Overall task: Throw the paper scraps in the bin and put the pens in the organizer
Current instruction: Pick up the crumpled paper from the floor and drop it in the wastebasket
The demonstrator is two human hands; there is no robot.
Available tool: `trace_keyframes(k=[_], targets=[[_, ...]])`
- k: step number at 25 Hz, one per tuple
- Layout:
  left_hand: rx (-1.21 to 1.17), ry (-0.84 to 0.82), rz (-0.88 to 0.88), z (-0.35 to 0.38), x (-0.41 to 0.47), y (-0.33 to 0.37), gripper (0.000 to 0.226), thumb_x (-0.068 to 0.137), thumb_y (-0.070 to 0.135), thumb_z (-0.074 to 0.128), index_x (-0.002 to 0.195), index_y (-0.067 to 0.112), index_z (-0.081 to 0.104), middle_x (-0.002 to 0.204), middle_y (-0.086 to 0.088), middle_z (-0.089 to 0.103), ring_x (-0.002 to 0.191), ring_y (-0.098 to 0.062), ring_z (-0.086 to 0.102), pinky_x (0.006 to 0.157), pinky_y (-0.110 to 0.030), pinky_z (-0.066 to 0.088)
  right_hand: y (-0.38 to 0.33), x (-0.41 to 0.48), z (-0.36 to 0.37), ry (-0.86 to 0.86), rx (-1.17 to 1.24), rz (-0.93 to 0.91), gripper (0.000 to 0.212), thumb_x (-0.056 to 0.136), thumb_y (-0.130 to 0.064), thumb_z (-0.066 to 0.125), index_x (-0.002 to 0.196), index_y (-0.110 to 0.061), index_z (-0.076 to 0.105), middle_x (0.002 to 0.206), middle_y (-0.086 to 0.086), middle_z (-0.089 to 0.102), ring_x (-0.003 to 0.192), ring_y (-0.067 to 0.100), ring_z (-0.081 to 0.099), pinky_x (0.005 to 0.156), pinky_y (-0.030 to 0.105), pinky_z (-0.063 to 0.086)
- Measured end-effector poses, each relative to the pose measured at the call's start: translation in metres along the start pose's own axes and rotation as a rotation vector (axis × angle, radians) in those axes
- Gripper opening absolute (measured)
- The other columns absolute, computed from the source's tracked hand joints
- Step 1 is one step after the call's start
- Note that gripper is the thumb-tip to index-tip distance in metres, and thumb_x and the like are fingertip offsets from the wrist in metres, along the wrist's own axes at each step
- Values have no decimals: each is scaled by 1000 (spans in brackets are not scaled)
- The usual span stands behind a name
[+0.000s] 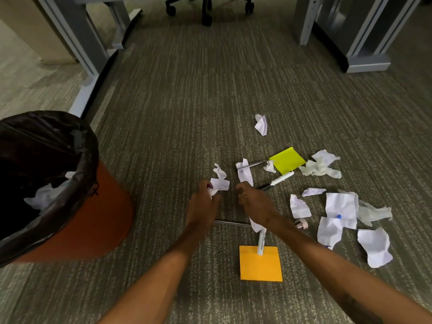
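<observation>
Your bin [77, 213] stands open at the left, liner already holding paper, close enough to drop into. Right of the bin, scraps [340, 206] and pens [279, 180] litter the floor. Your left hand [203, 202] has fingers closed on a crumpled scrap [219, 183]; your right hand [253, 199] curls at another, grip unclear. No organizer shows.

Both hands reach down to the carpet floor [163, 113]. The left hand [203, 204] has its fingers [211, 191] closed on a crumpled paper scrap [219, 183]. The right hand [253, 202] is curled just beside it. An orange bin [93, 218] with a black liner stands to the left.
</observation>
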State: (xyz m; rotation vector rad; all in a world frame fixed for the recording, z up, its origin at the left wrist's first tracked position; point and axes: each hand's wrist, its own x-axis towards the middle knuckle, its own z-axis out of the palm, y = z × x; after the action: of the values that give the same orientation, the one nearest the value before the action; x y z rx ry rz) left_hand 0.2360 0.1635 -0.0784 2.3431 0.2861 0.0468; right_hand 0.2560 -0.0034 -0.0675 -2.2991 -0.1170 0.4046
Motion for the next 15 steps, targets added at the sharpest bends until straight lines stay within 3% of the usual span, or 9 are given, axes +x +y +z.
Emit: trace_keyframes(k=[4,7,11,15], targets=[[7,96,-99,-6,17,3,27,91,33,61,112,19,52,100,-13,72,89,-35,68,69,-36,47,-2,16,-2,175,-163,-29,22,100,-21,44,105,-16,64,100,14,71,95,35,64,79,40,50],[8,96,-120,-2,31,8,30,91,36,61,114,18,53,102,-14,71,92,-36,68,72,-36,47,-6,35,-6,247,-146,-4,20,95,-35,51,98,-22,66,99,13,72,97,36,64,76,40,50],[-2,-34,-100,7,42,7,46,84,51,67,122,27,54,111,-5,71,100,-28,67,82,-41,52,-13,60,-2,241,-190,-45,21,94,-38,53,96,-22,66,98,8,71,96,32,64,76,40,51],[-7,-115,-145,14,43,4,45,80,47,72,117,28,57,111,-4,72,101,-27,68,85,-45,54,-24,80,11,215,-189,8,27,94,-41,52,92,-19,67,103,9,66,101,31,61,81,40,49]])
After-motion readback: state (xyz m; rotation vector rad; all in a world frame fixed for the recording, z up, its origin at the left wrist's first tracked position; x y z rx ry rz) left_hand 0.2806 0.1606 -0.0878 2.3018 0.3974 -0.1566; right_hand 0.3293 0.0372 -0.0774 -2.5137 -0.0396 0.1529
